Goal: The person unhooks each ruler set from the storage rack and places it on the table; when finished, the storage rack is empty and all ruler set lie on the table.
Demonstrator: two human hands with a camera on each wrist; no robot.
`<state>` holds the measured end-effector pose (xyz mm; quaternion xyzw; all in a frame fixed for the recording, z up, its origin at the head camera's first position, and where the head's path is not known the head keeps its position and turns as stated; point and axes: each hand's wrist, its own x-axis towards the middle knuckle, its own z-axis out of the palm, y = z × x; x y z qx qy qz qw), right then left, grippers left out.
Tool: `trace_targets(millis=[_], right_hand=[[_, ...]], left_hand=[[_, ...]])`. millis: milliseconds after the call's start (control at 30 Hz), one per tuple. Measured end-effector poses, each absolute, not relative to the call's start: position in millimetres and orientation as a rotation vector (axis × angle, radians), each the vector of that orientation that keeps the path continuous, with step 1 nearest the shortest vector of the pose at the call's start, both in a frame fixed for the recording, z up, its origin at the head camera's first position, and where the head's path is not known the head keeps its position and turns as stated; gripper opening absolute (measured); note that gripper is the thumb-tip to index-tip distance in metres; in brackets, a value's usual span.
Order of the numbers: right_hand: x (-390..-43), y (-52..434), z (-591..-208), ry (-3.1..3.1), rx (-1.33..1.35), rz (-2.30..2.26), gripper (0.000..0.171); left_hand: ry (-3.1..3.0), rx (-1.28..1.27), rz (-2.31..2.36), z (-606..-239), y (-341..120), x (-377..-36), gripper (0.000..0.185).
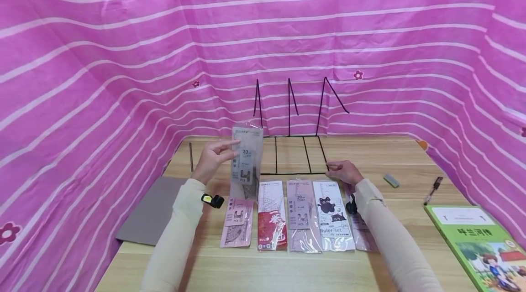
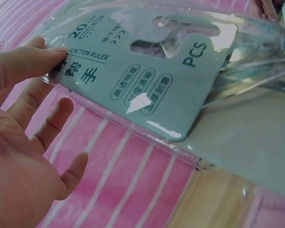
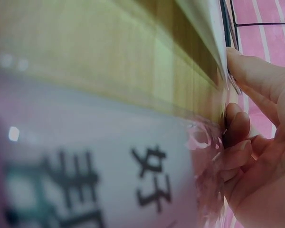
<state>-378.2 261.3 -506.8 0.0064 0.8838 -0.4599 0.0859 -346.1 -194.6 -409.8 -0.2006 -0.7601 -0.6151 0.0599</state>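
My left hand (image 1: 215, 157) pinches the left edge of a clear-sleeved ruler set (image 1: 245, 155) with a grey-green card, between thumb and fingers. It stands upright over a pink ruler set (image 1: 238, 223) on the table. In the left wrist view its card (image 2: 147, 80) fills the middle, while the lower fingers spread free of it. My right hand (image 1: 345, 172) holds the near right corner of a black wire rack (image 1: 276, 155), thumb and fingertips at the wire. In the right wrist view those fingers (image 3: 237, 152) are curled beside a plastic sleeve.
In a row lie a red-and-white ruler set (image 1: 272, 223), a pink one (image 1: 303, 219), a white cat-print one (image 1: 333, 214) and another under my right forearm. A grey board (image 1: 149, 212) lies left; an eraser (image 1: 391, 180), pen (image 1: 433, 190) and green book (image 1: 472, 237) lie right.
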Motion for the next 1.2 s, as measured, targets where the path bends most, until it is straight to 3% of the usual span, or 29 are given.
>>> trace_targets(millis=[333,633,867,1200], right_hand=[[-377.8,263.7,-504.3,2.67,-0.025,-1.311,0.06],[-380.8,264.6,-503.8,2.668,-0.057,-1.319,0.06],[-379.9,263.4,-503.7,2.674,-0.05,-1.326,0.059],[-379.5,261.5,-503.0,2.614,0.034,-1.353,0.06]], left_hand=[[-2.472,-0.434,-1.82,-429.2,-240.3,-322.2,0.046],[-2.77,-0.094,-1.838,-446.9,-267.3,-309.7,0.049],[-2.839,0.136,-1.795,-459.5,-272.6,-304.5,0.046],[-2.857,0.16,-1.595,-476.1,-261.3,-306.3,0.036]])
